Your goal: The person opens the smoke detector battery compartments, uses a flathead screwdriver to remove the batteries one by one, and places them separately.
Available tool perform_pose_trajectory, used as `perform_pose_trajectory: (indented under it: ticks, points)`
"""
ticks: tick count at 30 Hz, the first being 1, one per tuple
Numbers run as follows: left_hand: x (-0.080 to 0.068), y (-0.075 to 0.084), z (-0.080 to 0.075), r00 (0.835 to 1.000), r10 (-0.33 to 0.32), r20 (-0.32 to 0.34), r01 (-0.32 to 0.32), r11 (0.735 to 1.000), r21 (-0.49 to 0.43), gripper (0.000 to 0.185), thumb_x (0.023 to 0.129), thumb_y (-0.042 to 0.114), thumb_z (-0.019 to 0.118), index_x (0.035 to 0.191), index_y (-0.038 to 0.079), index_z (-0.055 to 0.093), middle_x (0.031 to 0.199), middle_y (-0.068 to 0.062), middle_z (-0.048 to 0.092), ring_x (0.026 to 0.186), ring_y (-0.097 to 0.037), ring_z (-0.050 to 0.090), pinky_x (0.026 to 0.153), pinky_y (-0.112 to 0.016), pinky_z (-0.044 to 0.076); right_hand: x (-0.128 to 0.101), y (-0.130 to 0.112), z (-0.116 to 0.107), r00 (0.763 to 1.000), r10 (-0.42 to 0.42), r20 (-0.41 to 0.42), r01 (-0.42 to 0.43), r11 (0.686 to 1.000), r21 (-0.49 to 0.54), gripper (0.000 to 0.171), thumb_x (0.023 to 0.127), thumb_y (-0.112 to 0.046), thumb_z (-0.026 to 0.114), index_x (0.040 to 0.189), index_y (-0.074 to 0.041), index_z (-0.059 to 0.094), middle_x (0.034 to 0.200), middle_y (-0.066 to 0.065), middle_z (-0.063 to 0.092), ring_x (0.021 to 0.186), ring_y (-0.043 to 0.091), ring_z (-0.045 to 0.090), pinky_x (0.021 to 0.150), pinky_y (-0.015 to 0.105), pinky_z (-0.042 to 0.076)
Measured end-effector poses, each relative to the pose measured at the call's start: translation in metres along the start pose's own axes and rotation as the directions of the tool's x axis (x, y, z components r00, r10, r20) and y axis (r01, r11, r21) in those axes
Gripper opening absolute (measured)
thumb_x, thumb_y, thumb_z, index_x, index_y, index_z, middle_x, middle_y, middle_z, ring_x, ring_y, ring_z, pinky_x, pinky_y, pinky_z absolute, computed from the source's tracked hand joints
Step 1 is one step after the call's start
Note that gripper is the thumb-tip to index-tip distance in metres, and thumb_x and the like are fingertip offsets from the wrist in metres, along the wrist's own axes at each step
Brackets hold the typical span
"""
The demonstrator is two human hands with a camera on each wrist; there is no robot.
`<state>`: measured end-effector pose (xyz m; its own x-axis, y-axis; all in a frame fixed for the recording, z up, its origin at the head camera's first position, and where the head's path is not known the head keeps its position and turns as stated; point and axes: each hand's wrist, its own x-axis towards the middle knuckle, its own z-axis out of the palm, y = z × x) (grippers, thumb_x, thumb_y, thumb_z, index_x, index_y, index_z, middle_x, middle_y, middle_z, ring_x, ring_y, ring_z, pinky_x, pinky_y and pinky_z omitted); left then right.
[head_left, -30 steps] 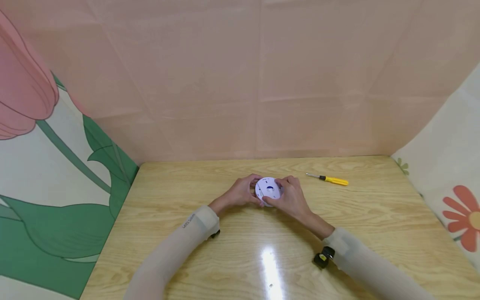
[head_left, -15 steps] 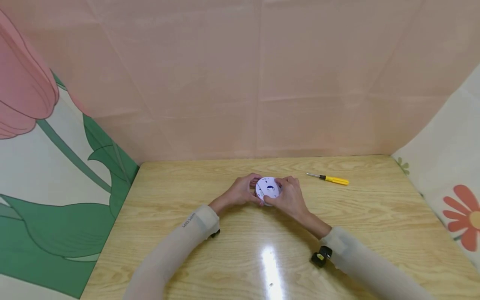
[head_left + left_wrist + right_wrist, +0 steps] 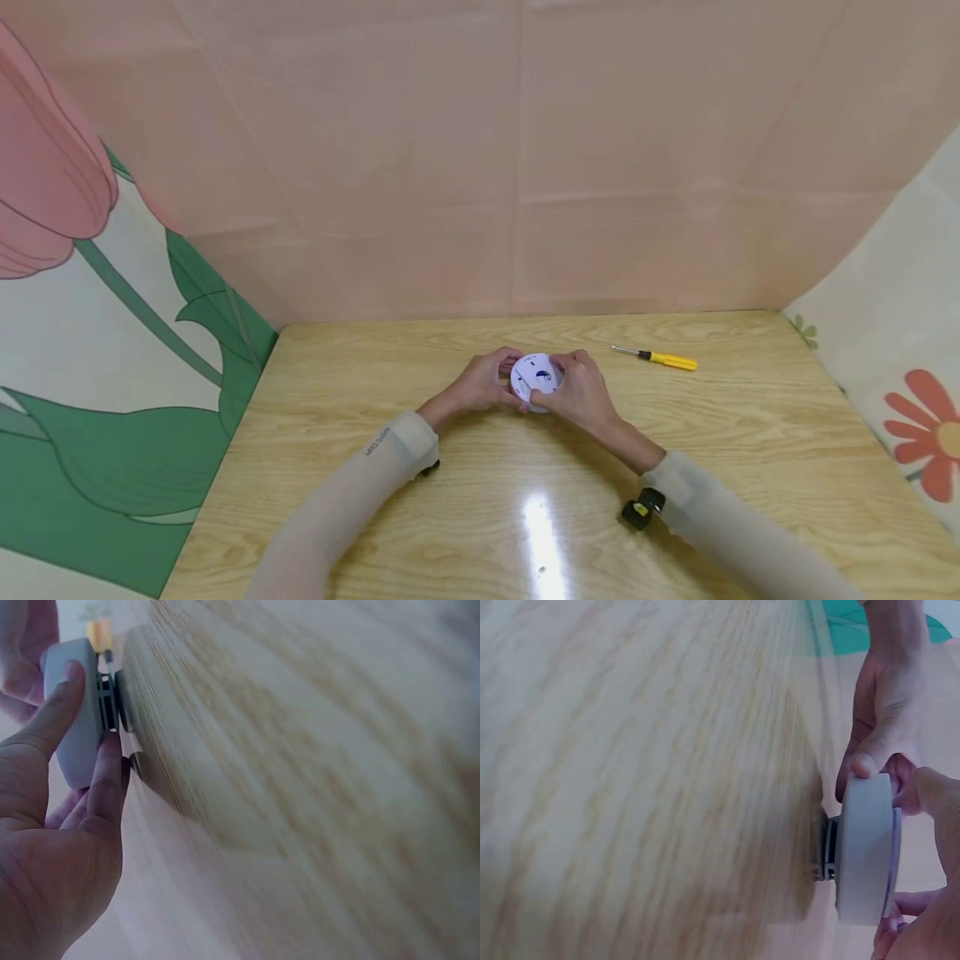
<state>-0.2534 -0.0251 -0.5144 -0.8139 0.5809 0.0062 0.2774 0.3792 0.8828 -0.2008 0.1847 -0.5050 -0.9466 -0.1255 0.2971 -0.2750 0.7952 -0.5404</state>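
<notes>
A round white device (image 3: 535, 379) with blue markings on its face stands on the wooden table (image 3: 360, 367), held between both hands. My left hand (image 3: 483, 387) grips its left edge, thumb and fingers curled round the rim. My right hand (image 3: 577, 392) grips its right edge. In the left wrist view the white device (image 3: 75, 712) shows a dark underside just above the table, with my thumb (image 3: 52, 712) on its side. In the right wrist view the white device (image 3: 864, 847) is edge-on, and the left hand (image 3: 885, 727) holds its far rim.
A small screwdriver (image 3: 660, 359) with a yellow handle lies on the table to the right of the hands. Fabric walls with flower prints close in the table on the left, back and right.
The right hand has shifted slightly on the device's edge, and its forearm has moved a little. The device and the left hand stay in place.
</notes>
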Motion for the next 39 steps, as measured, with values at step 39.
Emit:
perform_pose_trajectory:
  ticks: [39]
  points:
    - [0.006, 0.000, 0.001, 1.000, -0.001, 0.010, 0.001, 0.999, 0.032, 0.086, 0.069, 0.006, 0.100, 0.143, 0.003, 0.058, 0.140, -0.013, 0.068, 0.128, -0.025, 0.066, 0.109, -0.028, 0.052, 0.013, 0.021, -0.031, 0.990, -0.060, 0.127, 0.050, 0.996, 0.076, 0.068, 0.066, -0.021, 0.094, 0.124, 0.006, 0.072, 0.106, 0.018, 0.067, 0.094, 0.030, 0.064, 0.078, 0.038, 0.056]
